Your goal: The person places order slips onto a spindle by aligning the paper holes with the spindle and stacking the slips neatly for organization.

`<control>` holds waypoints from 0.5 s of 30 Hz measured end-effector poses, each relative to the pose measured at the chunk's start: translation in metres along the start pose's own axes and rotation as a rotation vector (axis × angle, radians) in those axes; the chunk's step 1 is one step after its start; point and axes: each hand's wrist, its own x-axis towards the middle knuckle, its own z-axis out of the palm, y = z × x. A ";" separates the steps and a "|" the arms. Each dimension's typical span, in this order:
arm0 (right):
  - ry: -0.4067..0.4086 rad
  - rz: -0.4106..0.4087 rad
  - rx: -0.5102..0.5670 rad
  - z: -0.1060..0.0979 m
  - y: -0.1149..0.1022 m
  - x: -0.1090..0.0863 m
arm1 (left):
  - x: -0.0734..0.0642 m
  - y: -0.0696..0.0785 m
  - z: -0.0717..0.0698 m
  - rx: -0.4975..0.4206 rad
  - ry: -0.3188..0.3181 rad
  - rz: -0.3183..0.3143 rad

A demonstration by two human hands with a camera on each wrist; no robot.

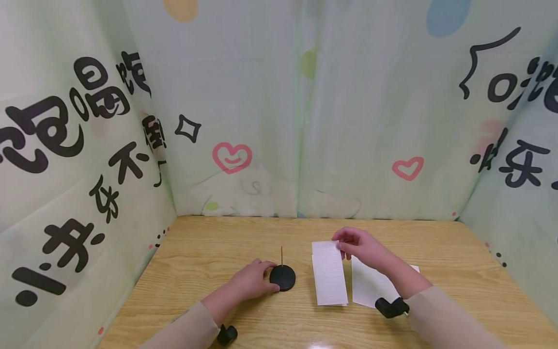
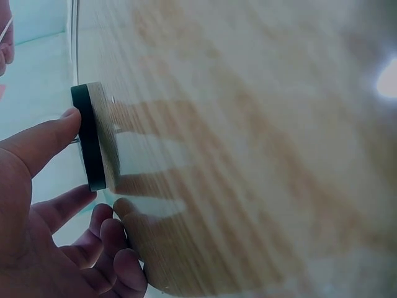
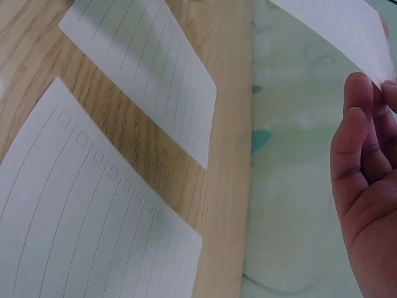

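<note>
A bill spike with a round black base (image 1: 282,278) and a thin upright pin (image 1: 281,254) stands on the table. My left hand (image 1: 253,281) grips its base by the edge, thumb on one side and forefinger on the other; in the left wrist view the base (image 2: 90,136) shows edge-on, low over the wood. To the right of it, my right hand (image 1: 357,247) pinches a lined paper slip (image 1: 329,274) by its top right corner, and the slip (image 3: 341,31) is raised in the right wrist view. Another slip (image 3: 149,74) lies beneath it on the table.
A lined sheet with small checkboxes (image 3: 93,211) lies on the table to the right, partly under my right forearm (image 1: 410,278). Printed curtains (image 1: 301,121) enclose the wooden table (image 1: 226,237) at the back and both sides.
</note>
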 end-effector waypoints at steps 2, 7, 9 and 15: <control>-0.006 -0.008 0.001 0.002 -0.002 0.002 | -0.001 0.001 -0.001 -0.007 0.001 0.004; -0.006 -0.024 0.003 0.009 -0.009 0.006 | -0.004 0.003 -0.003 -0.019 0.010 0.020; -0.004 -0.022 0.005 0.012 -0.011 0.008 | -0.005 0.003 -0.003 -0.017 0.014 0.023; -0.019 -0.021 0.027 0.019 -0.016 0.013 | -0.003 0.002 -0.001 -0.019 0.015 0.027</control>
